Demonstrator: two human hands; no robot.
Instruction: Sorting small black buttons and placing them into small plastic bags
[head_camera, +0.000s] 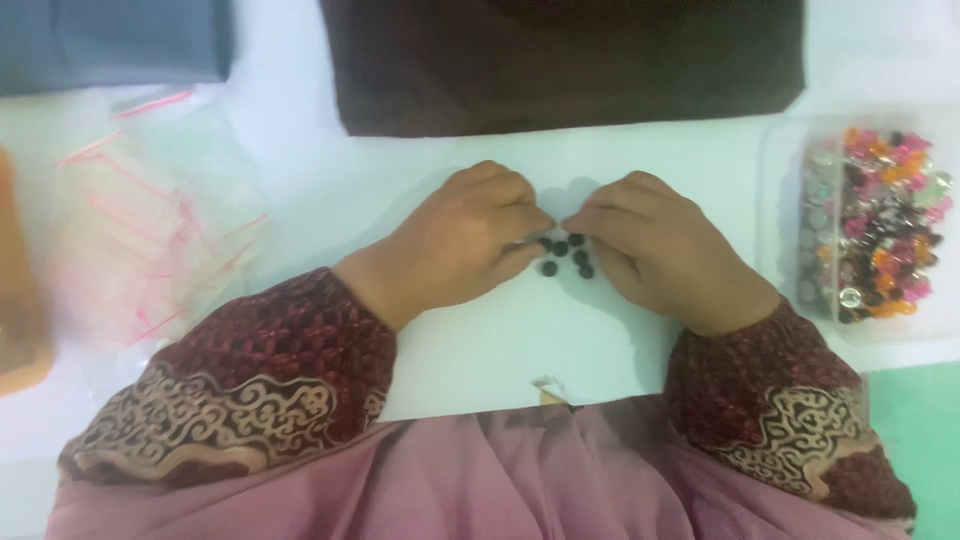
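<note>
I am looking down at a clear plastic box (790, 190) sitting at the right edge of the white table (500, 340); it is holding a heap of mixed buttons (875, 225) in pink, orange, silver and dark colours. On the far left, a loose pile of small clear zip bags (150, 220) with red closing strips is lying flat, and I cannot tell whether anything is inside them.

My left hand (455, 245) and right hand (655, 250) are resting on the table, curled, with fingertips meeting in the middle. Between them a small cluster of dark round buttons (565, 255) is lying on the tabletop. The left fingertips are pressing together right at the cluster's edge, and the right fingertips are touching its upper side; I cannot tell whether either is actually pinching a button.

A folded dark brown cloth (570, 65) is lying just beyond the hands, a grey-blue cloth (110, 40) at top left, and an orange thing (20, 300) at the left edge. Nothing is lying between the hands and the box.
</note>
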